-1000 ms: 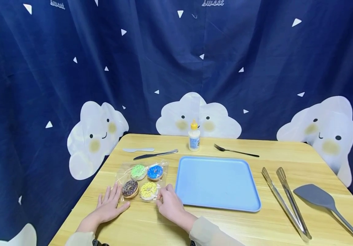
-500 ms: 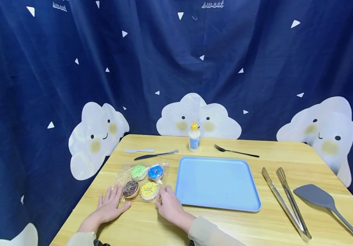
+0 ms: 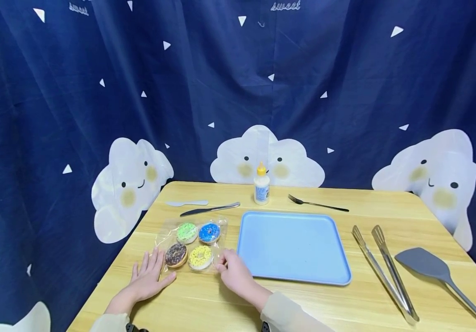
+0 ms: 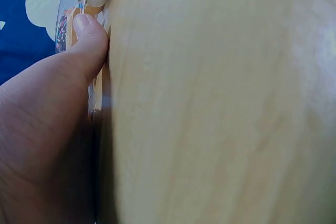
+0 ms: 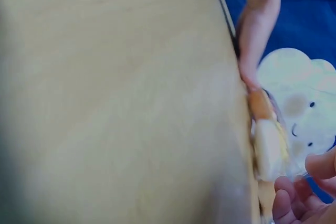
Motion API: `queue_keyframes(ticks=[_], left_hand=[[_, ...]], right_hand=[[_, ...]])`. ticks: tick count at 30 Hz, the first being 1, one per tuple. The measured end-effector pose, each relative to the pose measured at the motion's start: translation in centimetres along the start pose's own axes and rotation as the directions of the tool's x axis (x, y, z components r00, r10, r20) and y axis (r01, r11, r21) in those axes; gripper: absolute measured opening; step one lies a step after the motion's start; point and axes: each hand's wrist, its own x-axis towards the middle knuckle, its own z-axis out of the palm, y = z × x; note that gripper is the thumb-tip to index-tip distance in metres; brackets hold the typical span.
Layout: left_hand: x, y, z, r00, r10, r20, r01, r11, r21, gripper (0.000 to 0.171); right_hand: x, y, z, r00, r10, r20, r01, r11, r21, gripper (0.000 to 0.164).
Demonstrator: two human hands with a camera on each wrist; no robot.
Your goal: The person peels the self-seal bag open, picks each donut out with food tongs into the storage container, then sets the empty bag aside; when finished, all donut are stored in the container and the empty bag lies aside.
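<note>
A clear plastic bag [image 3: 195, 249] lies flat on the table with iced donuts in it: a green donut [image 3: 187, 233], a blue donut [image 3: 209, 233], a chocolate donut [image 3: 176, 255] and a yellow donut [image 3: 200, 257]. My left hand [image 3: 147, 276] rests with fingers spread over the bag's left edge, its thumb beside the chocolate donut. At the bag's lower right edge, my right hand [image 3: 235, 275] pinches the film between curled thumb and fingers. The right wrist view shows the right fingers [image 5: 294, 198] blurred, close to the bag's end.
Right of the bag lies a light blue tray [image 3: 292, 249]. Behind are a white knife [image 3: 187, 203], a table knife [image 3: 210, 209], a yellow-capped bottle [image 3: 261, 186] and a fork [image 3: 318, 204]. Metal tongs [image 3: 387, 272] and a grey spatula [image 3: 445, 281] lie at the right.
My right hand has shifted slightly to the right, away from the yellow donut, at the bag's edge. The left hand and the donuts have stayed in place.
</note>
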Motion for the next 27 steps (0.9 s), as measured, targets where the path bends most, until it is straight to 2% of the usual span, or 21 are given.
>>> queue_keyframes(ticks=[5, 11, 19, 27], left_hand=[[0.4, -0.1, 0.2, 1.0, 0.002, 0.005, -0.002, 1.0, 0.005, 0.095], [0.6, -0.3, 0.2, 0.999, -0.015, 0.029, 0.014, 1.0, 0.015, 0.095], [0.3, -0.2, -0.1, 0.999, -0.021, 0.024, 0.021, 1.0, 0.009, 0.095], [0.4, -0.4, 0.2, 1.0, 0.003, 0.011, -0.003, 1.0, -0.009, 0.095]], right_hand=[[-0.3, 0.5, -1.8, 0.997, 0.072, 0.013, -0.073, 0.992, 0.102, 0.012], [-0.7, 1.2, -2.9, 0.991, 0.133, 0.032, -0.136, 0.982, 0.134, 0.008], [-0.6, 1.2, -2.9, 0.992, 0.123, 0.032, -0.126, 0.981, 0.146, 0.009], [1.3, 0.8, -1.9, 0.996, 0.091, -0.002, -0.09, 0.991, 0.103, 0.016]])
